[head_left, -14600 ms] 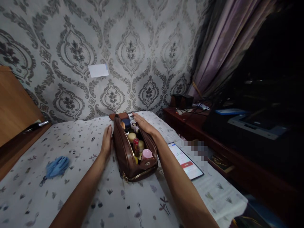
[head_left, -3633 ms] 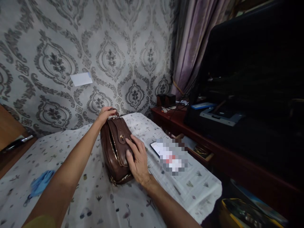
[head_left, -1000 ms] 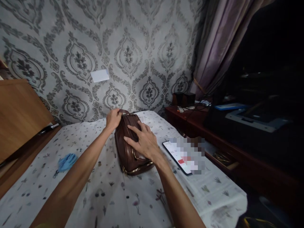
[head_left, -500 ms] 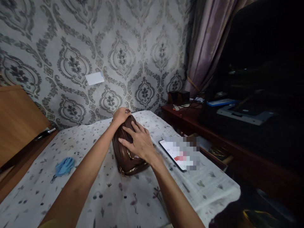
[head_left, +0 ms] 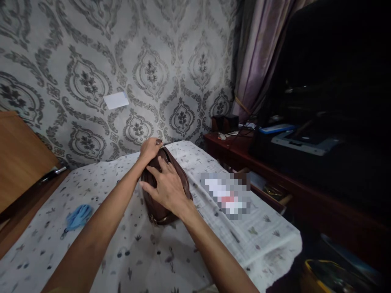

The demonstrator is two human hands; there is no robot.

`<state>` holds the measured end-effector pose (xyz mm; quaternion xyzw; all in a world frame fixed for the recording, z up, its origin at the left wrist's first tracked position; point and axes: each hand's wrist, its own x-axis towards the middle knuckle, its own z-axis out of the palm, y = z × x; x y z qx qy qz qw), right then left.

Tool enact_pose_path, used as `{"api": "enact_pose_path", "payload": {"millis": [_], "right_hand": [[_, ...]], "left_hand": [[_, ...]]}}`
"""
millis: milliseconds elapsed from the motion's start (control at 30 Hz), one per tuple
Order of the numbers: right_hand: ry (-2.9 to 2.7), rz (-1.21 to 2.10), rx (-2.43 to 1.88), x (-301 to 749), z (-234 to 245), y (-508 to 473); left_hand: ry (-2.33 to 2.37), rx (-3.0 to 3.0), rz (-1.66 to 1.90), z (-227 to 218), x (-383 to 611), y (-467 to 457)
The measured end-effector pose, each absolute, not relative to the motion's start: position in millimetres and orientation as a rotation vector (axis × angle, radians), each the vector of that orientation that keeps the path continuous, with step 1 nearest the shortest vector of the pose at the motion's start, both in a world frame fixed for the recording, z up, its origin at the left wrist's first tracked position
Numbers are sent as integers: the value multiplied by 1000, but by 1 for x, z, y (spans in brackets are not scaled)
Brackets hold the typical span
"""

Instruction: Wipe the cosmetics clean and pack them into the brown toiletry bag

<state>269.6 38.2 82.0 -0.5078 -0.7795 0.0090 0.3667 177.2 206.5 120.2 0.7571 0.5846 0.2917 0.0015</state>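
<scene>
A brown leather pouch (head_left: 180, 178) with a gold zipper lies on the patterned white bedsheet (head_left: 128, 252). My left hand (head_left: 150, 148) is closed around the pouch's far end, its fingers curled over the top. On top of the pouch lies my right hand (head_left: 164, 187), fingers spread flat and pressing down. The pouch is closed and nothing of its contents shows.
A phone (head_left: 227, 194), its screen blurred, lies on the sheet right of the pouch. A blue cloth item (head_left: 77, 216) sits at the left. A dark wooden shelf (head_left: 275, 179) with devices runs along the right; a wooden headboard (head_left: 21, 158) stands left.
The open pouch with bottles showing is now closed. Over the last second my right hand slid further over its top, and my left hand stayed at the far end.
</scene>
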Motion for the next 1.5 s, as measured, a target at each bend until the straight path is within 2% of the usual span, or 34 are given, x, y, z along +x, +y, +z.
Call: {"api": "enact_pose_path", "payload": {"millis": [233,633,1133,1500], "right_hand": [[-1911,-80,-1360,273,72,36],[-1756,-186,-1430,279,50,34],[-1707,-164,-1406,278,47,35],[-1727,-160,-1387,279,46,34]], "left_hand": [[1779,2410,841,120,176,202],[1800,2161,987,120,178,223],[1228,1989,1147,119,136,215],[1426,1706,1486,82,114,213]]}}
